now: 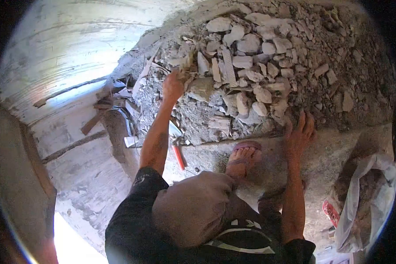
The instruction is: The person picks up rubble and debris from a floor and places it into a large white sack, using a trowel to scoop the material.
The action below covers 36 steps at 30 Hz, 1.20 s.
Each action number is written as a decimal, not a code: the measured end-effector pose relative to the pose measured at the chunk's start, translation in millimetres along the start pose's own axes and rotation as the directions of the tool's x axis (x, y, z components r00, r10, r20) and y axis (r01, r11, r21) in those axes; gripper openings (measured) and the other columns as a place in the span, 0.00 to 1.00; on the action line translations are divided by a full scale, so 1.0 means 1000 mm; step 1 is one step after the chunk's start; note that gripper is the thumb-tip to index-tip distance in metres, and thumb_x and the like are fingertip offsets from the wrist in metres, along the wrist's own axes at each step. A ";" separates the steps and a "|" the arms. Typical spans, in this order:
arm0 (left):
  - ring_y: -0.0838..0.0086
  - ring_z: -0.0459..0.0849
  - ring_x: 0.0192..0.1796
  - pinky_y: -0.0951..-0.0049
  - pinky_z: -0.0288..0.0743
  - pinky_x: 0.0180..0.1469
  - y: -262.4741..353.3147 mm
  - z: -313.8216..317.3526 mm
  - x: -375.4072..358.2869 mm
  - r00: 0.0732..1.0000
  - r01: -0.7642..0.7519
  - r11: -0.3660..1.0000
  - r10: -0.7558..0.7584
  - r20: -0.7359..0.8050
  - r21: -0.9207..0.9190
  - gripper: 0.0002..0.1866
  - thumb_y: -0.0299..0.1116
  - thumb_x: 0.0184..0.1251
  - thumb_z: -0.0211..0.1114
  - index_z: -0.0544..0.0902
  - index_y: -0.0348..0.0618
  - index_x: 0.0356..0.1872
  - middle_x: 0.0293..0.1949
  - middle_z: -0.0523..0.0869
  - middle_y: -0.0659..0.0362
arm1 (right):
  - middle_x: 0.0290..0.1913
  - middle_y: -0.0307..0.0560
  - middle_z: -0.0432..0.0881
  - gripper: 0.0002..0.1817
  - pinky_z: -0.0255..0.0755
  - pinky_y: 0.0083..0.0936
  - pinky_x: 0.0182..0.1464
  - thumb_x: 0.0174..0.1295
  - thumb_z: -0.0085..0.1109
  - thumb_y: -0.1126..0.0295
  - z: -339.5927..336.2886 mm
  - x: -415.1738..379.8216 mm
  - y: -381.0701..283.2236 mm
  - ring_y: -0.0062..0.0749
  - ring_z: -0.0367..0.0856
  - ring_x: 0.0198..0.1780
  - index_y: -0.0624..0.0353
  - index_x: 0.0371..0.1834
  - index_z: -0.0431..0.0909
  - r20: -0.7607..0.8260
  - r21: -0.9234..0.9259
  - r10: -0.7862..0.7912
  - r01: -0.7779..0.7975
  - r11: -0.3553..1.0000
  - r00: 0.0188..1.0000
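My left hand (174, 86) reaches over the left side of a rubble heap, its fingers closed beside some pale splinters (190, 61) and a large stone (200, 89). What those fingers hold, if anything, is hidden. At the heap's near edge, my right hand (300, 132) has its fingers apart and touches the rubble, with no object visible in it. Broken stones (249, 44) and mortar pieces lie piled between and beyond both hands. Below my left forearm rests a trowel with a red handle (178, 157), its blade pointing toward the heap.
A torn whitish sack (361, 198) stands at the lower right. My sandalled foot (244, 159) is at the heap's near edge. Pale walls (75, 48) rise at the left. A white cup-like object (130, 141) and a wood scrap (92, 122) lie left of my arm.
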<state>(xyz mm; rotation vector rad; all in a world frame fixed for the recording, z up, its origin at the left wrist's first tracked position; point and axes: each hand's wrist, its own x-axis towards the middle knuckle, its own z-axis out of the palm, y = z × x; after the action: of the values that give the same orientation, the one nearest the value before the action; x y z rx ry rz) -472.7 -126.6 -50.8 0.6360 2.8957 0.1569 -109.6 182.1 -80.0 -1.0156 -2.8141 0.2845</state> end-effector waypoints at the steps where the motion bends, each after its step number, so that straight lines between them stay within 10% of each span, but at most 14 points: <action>1: 0.46 0.82 0.46 0.54 0.75 0.47 0.003 -0.007 -0.009 0.996 0.087 0.989 -0.083 0.038 -0.117 0.18 0.29 0.53 0.61 0.81 0.44 0.49 0.41 0.84 0.41 | 0.65 0.55 0.67 0.28 0.56 0.51 0.60 0.72 0.43 0.47 0.002 0.000 0.001 0.48 0.66 0.66 0.49 0.70 0.65 0.004 -0.013 0.002 -0.002 1.000 1.000; 9: 0.61 0.83 0.32 0.66 0.75 0.39 0.109 -0.101 -0.067 0.978 0.161 0.907 -0.093 0.188 -0.389 0.14 0.31 0.58 0.62 0.83 0.41 0.46 0.32 0.85 0.46 | 0.67 0.57 0.65 0.32 0.53 0.60 0.62 0.67 0.51 0.48 -0.001 -0.001 -0.003 0.54 0.63 0.67 0.52 0.70 0.63 0.077 0.050 0.071 -0.075 0.996 0.994; 12: 0.68 0.81 0.31 0.70 0.75 0.39 0.149 -0.110 -0.067 0.946 -0.051 0.889 0.189 0.264 -0.455 0.15 0.33 0.62 0.62 0.82 0.41 0.48 0.35 0.86 0.50 | 0.66 0.58 0.64 0.28 0.53 0.54 0.63 0.72 0.46 0.50 -0.007 -0.001 0.000 0.52 0.63 0.66 0.52 0.70 0.63 0.032 0.078 0.017 -0.020 0.997 0.999; 14: 0.65 0.83 0.37 0.70 0.76 0.44 0.177 -0.119 -0.065 0.832 0.136 0.810 0.219 0.510 -0.570 0.15 0.34 0.64 0.61 0.82 0.40 0.49 0.37 0.86 0.51 | 0.67 0.60 0.62 0.31 0.50 0.60 0.63 0.69 0.49 0.49 0.000 0.002 -0.001 0.56 0.61 0.68 0.48 0.71 0.61 -0.005 0.248 0.101 -0.097 0.964 0.995; 18: 0.66 0.77 0.56 0.65 0.71 0.57 0.170 -0.056 -0.030 0.820 -0.447 0.817 0.537 0.198 -0.364 0.23 0.39 0.67 0.61 0.76 0.41 0.60 0.57 0.78 0.49 | 0.72 0.62 0.55 0.40 0.45 0.71 0.63 0.61 0.54 0.40 -0.013 0.020 -0.035 0.63 0.54 0.72 0.40 0.74 0.56 0.109 0.480 0.197 -0.226 0.848 0.974; 21: 0.56 0.71 0.63 0.58 0.66 0.63 0.181 -0.022 -0.028 0.856 0.044 0.748 0.314 0.412 -0.663 0.25 0.42 0.67 0.61 0.72 0.48 0.64 0.67 0.66 0.47 | 0.73 0.63 0.53 0.46 0.42 0.76 0.62 0.56 0.54 0.32 -0.036 0.048 -0.052 0.66 0.51 0.73 0.40 0.75 0.54 0.390 0.385 0.180 -0.338 0.859 0.903; 25: 0.46 0.69 0.64 0.53 0.59 0.67 0.166 0.074 -0.034 0.868 -0.392 0.846 0.470 0.160 -0.361 0.31 0.47 0.67 0.59 0.65 0.50 0.69 0.68 0.62 0.39 | 0.74 0.63 0.53 0.50 0.40 0.81 0.60 0.53 0.52 0.28 -0.034 0.072 -0.087 0.69 0.48 0.73 0.41 0.76 0.51 0.409 0.315 0.178 -0.321 0.893 0.895; 27: 0.44 0.69 0.63 0.51 0.56 0.68 0.183 0.074 -0.049 0.896 -0.418 0.875 0.441 0.046 -0.245 0.36 0.47 0.66 0.60 0.57 0.49 0.72 0.66 0.64 0.36 | 0.72 0.64 0.56 0.51 0.43 0.77 0.62 0.53 0.52 0.29 -0.031 0.074 -0.100 0.72 0.51 0.71 0.42 0.76 0.50 0.408 0.253 0.293 -0.415 0.874 0.865; 29: 0.42 0.66 0.65 0.50 0.55 0.68 0.214 0.026 -0.068 0.964 -0.016 0.883 0.138 0.227 -0.469 0.35 0.47 0.68 0.56 0.57 0.50 0.72 0.65 0.65 0.36 | 0.71 0.65 0.57 0.52 0.46 0.74 0.62 0.53 0.52 0.29 -0.018 0.058 -0.106 0.72 0.54 0.70 0.42 0.77 0.49 0.371 0.394 0.263 -0.408 0.824 0.890; 36: 0.44 0.65 0.65 0.50 0.57 0.67 0.186 0.062 -0.068 0.941 -0.257 0.894 0.318 0.115 -0.368 0.33 0.46 0.68 0.56 0.60 0.48 0.71 0.64 0.68 0.38 | 0.63 0.69 0.67 0.52 0.55 0.68 0.59 0.53 0.58 0.36 -0.014 0.065 -0.108 0.72 0.64 0.63 0.39 0.77 0.44 0.395 0.385 0.349 -0.498 0.777 0.850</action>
<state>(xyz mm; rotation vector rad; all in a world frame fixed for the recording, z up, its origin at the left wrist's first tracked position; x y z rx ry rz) -324.6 16.5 -76.1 0.9519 2.5010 0.6082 -223.1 144.4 -38.0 -1.5740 -2.4783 1.2168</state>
